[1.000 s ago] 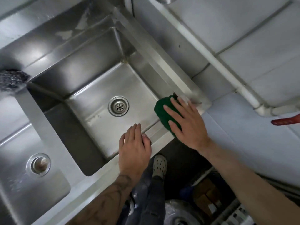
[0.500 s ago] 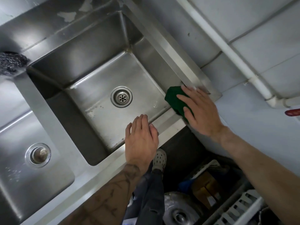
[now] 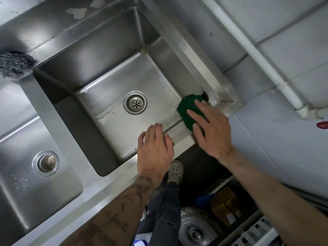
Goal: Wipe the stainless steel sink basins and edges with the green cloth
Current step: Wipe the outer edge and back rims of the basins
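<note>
Right, far left first: a steel wool pad (image 3: pixel 15 63) sits on the sink (image 3: pixel 113 176) ledge, at the back end of the divider between the two bowls. The left basin (image 3: pixel 21 192) has a round drain (image 3: pixel 45 163) and a scatter of water drops on the floor just beside it. The right basin (image 3: pixel 113 125) has a strainer drain (image 3: pixel 135 102) mid-floor, with droplets and streaks toward the front wall.

The left hand (image 3: pixel 156 150) lies flat on the front rim of the right basin, palm down. Its fingers are straight and close together, tips reaching just over the inner edge, and it holds nothing. The forearm is tattooed.

The green cloth (image 3: pixel 186 109) is at the front-right corner of the right basin, draped from the rim down onto the inner wall. The right hand (image 3: pixel 211 128) is spread wide on top of it, fingers extended and pressing it against the corner. The thumb sits at the cloth's lower edge, and I can't tell if it hooks under. A whitish smear shows on the rim just past the fingertips.

On the wall to the right, a white pipe (image 3: pixel 266 68) runs diagonally. A red object (image 3: pixel 323 125) is cut off at the frame edge.

Below the rim are a perforated shoe (image 3: pixel 175 172), a metal lid (image 3: pixel 195 228), a brown box (image 3: pixel 225 205) and a white rack (image 3: pixel 257 233).
</note>
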The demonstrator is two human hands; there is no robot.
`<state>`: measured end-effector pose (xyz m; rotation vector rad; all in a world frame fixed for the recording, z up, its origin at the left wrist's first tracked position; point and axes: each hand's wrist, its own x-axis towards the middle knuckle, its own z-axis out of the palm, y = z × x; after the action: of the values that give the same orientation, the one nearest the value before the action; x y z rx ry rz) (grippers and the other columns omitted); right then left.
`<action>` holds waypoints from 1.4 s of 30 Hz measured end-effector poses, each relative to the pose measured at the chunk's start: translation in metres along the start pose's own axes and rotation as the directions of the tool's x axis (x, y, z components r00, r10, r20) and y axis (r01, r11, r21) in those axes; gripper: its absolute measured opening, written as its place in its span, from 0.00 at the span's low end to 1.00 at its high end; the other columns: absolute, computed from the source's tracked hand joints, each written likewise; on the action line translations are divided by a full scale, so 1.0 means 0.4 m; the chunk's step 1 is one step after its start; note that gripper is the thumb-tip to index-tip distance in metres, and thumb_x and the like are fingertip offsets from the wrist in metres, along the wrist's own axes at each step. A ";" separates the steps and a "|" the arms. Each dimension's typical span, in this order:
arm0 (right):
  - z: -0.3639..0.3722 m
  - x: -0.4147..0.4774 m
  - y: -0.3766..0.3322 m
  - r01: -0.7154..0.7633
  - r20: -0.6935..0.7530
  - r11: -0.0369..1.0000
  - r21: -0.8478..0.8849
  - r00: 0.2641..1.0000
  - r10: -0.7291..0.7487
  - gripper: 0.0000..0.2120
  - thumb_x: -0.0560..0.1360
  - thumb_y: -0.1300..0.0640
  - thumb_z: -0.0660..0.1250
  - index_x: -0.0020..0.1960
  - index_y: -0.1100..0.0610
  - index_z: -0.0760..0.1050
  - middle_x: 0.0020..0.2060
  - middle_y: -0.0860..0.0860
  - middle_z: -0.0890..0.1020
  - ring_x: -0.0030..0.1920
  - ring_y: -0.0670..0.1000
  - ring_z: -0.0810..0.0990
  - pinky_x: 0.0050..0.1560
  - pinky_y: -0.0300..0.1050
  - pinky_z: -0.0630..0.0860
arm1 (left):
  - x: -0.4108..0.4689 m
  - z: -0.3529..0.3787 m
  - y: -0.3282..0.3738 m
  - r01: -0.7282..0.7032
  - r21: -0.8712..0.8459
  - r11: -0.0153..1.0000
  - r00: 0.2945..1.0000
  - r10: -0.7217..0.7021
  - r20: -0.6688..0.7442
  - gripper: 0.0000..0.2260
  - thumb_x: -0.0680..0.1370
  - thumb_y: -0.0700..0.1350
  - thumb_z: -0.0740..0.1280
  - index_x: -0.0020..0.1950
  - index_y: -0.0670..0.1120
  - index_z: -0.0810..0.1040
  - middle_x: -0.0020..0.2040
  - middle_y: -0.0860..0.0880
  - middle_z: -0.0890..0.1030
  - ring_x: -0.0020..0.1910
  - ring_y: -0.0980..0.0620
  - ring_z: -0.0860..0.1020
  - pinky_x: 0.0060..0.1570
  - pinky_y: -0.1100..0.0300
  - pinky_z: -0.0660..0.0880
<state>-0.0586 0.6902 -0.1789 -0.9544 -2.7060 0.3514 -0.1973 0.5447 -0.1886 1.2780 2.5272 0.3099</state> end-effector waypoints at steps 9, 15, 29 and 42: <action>0.025 -0.009 0.054 0.205 0.033 0.979 0.014 0.978 -0.205 0.19 0.86 0.51 0.57 0.72 0.56 0.77 0.75 0.59 0.73 0.73 0.58 0.75 0.71 0.60 0.74 | 0.001 -0.010 0.006 0.056 -0.063 0.996 0.998 -0.056 0.007 0.16 0.85 0.47 0.54 0.67 0.43 0.74 0.61 0.45 0.81 0.61 0.45 0.78 0.66 0.46 0.74; 0.020 -0.016 -0.002 -0.011 -0.099 0.999 0.045 0.995 0.016 0.18 0.84 0.55 0.60 0.70 0.57 0.79 0.75 0.58 0.74 0.75 0.58 0.73 0.75 0.58 0.68 | -0.007 -0.009 -0.010 0.020 -0.104 0.994 1.000 -0.021 -0.002 0.15 0.84 0.47 0.53 0.65 0.44 0.75 0.60 0.47 0.80 0.58 0.45 0.77 0.62 0.49 0.72; 0.048 -0.059 -0.164 -0.100 -0.086 0.994 0.033 0.991 0.103 0.20 0.83 0.56 0.62 0.74 0.55 0.76 0.77 0.56 0.72 0.77 0.57 0.70 0.74 0.59 0.70 | -0.204 -0.116 -0.331 -0.003 0.049 0.999 1.000 0.003 0.002 0.21 0.86 0.53 0.53 0.68 0.42 0.76 0.64 0.43 0.79 0.65 0.41 0.77 0.68 0.43 0.73; 0.088 -0.098 -0.269 0.066 0.004 0.997 0.045 0.998 -0.067 0.19 0.83 0.55 0.60 0.72 0.55 0.78 0.75 0.57 0.74 0.75 0.58 0.73 0.73 0.61 0.72 | -0.209 -0.099 -0.350 -0.043 0.054 0.998 0.998 0.045 -0.032 0.18 0.85 0.47 0.56 0.68 0.40 0.76 0.62 0.42 0.81 0.63 0.42 0.77 0.67 0.45 0.73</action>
<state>-0.1024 0.5788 -0.1852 -0.8503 -2.7149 0.4004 -0.2687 0.3932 -0.1829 1.3606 2.5543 0.2777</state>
